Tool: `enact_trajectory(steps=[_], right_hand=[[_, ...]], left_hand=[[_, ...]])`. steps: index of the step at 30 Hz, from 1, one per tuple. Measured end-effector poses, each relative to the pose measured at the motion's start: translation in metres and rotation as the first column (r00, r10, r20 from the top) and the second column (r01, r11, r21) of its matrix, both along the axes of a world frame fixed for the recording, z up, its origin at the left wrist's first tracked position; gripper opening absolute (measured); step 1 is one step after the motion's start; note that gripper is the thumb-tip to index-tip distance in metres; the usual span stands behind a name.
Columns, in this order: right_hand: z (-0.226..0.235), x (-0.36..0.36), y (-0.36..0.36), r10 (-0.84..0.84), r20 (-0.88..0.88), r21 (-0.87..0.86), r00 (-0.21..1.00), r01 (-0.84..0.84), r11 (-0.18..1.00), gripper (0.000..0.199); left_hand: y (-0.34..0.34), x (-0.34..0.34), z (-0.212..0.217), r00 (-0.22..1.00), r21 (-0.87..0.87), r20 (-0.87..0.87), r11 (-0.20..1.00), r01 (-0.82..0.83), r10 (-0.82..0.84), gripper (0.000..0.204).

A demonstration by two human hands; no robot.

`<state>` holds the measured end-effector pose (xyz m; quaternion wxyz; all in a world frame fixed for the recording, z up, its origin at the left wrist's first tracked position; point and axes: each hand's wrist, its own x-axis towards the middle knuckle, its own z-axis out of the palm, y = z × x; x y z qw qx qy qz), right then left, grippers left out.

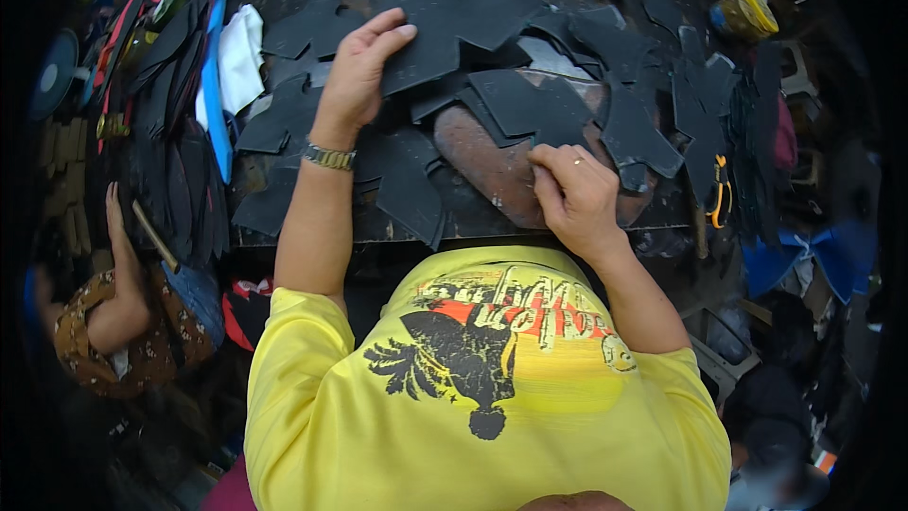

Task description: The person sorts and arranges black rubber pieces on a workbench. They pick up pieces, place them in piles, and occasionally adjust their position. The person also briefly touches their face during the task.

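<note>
Black flat cut pieces with angular, notched edges lie overlapping across the dark worktable [558, 238]. My left hand [357, 71] grips the left edge of a large black sheet piece [463, 14], its thumb and a finger on top; the other fingers are hidden. My right hand [579, 191] is closed with the fingertips pinched together, near the table's front edge. Whatever it pinches is too small or hidden to make out. Just beyond its fingertips, a smaller notched black piece [534, 104] rests over a worn reddish-brown board [487, 166] with a rounded end.
A long blue strip [217, 66] and white cloth [241, 57] lie at the left, beside bundled dark strips [175, 142]. Orange-handled cutters [722, 191] and a yellow-topped container [745, 14] are at the right. Another person's arm [123, 255] shows at the far left.
</note>
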<state>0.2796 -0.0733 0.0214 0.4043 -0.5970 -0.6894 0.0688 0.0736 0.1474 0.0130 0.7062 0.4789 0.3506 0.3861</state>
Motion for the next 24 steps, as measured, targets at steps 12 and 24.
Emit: enact_trajectory(steps=[12, 24], right_hand=[[0.0050, -0.0028, 0.0011, 0.010, 0.038, -0.014, 0.999, -0.009, 1.000, 0.014], [0.0015, -0.0027, 0.0004, -0.020, 0.073, 0.026, 0.997, 0.018, 1.000, 0.015]], left_hand=[[-0.0050, 0.0017, -0.0003, 0.990, -0.023, 0.056, 0.991, 0.128, -0.127, 0.048], [0.0030, 0.0035, 0.0006, 0.928, 0.049, 0.167, 0.938, -0.344, 0.332, 0.044]])
